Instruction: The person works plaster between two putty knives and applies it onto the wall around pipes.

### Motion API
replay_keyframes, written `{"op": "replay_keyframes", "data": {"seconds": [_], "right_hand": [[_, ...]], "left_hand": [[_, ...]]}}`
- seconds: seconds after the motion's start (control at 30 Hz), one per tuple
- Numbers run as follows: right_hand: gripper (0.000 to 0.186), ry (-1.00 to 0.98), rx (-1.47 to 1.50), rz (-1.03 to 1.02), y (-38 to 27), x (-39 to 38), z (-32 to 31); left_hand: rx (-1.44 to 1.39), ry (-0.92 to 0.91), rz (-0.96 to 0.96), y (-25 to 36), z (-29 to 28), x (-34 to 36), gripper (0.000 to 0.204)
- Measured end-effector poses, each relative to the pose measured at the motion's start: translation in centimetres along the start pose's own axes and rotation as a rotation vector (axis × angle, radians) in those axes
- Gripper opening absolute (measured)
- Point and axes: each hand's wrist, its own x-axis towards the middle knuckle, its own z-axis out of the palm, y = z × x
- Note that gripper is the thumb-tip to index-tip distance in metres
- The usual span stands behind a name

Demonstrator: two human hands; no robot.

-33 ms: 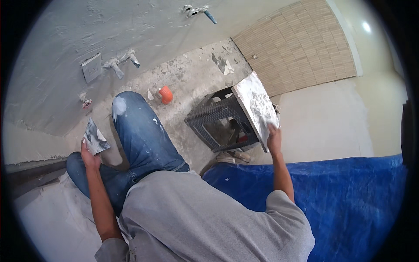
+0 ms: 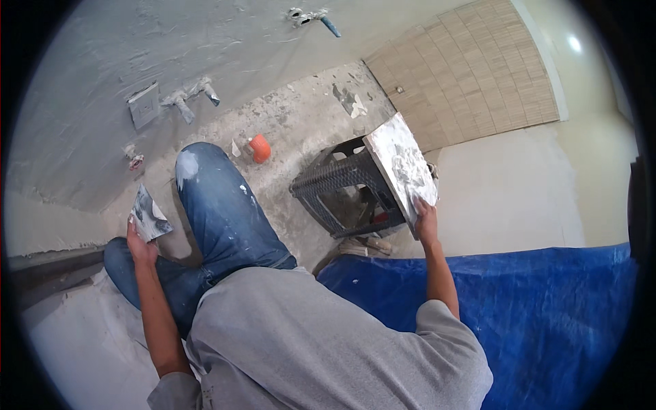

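My left hand point(image 2: 142, 244) is closed on the edge of a flat metal scraper blade point(image 2: 148, 216), smeared with white and grey paste, beside my bent left knee. To the right, a board point(image 2: 395, 152) thickly coated with white paste lies across a dark grey plastic stool point(image 2: 352, 188). My right hand point(image 2: 426, 222) rests at the board's near right edge with its fingers curled. A small dark shape shows at the fingertips, over the paste, but its kind is too unclear to name.
A wall with pipe stubs point(image 2: 180, 106) and a switch box point(image 2: 143, 106) rises ahead. An orange pipe elbow point(image 2: 260, 148) lies on the rough floor. Blue sheeting point(image 2: 533, 301) spreads at the right. Beige tiles point(image 2: 471, 68) cover part of the far right wall.
My right hand has shifted slightly toward me, down to the board's near edge. My left hand and the scraper blade hold still.
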Motion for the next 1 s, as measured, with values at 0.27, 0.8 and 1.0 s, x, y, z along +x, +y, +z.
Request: {"op": "replay_keyframes", "data": {"seconds": [0.27,0.8,1.0], "right_hand": [[0.052,-0.268,0.073,0.178,2.0,2.8,-7.8],[0.035,-0.151,0.368,0.525,5.3,4.3,-6.8],[0.029,-0.031,1.241,1.329,8.8,2.0,-3.5]], "left_hand": [[-0.018,-0.065,-0.019,-0.1,-0.9,0.3,0.042],[-0.043,-0.024,-0.024,0.2,-1.9,1.3,0.042],[-0.003,-0.036,-0.007,0.5,-0.7,0.0,0.043]]}}
